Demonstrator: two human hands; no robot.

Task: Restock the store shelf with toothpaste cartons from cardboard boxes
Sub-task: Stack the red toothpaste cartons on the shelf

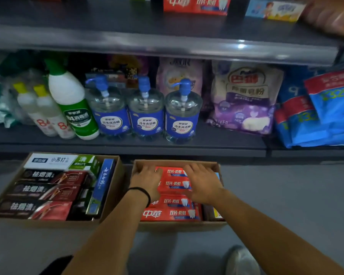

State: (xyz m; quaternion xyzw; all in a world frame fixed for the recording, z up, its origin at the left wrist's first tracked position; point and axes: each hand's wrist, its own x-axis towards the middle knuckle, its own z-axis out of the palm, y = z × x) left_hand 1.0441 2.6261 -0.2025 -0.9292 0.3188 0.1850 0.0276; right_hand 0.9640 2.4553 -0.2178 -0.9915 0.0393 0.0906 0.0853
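Three clear pump bottles [145, 114] with blue labels, side by side mid-shelf. Just left of them, a tilted white-and-green bleach bottle [73, 102]; further left, two yellow-capped bottles [42, 112], leaning. Right of the pump bottles, a purple-and-white detergent powder bag [246, 100]; beyond it, stacked blue pouches [322, 116]. Behind the pump bottles, a pale pink bag [179, 74]. Well below them, near the bottom edge, a grey shoe [240, 261].

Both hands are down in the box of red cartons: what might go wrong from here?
1. The left hand and right hand press on the stacked red toothpaste cartons; lifting several together may spill some.
2. The brown cardboard box sits below the dark shelf edge; rising cartons may catch it.
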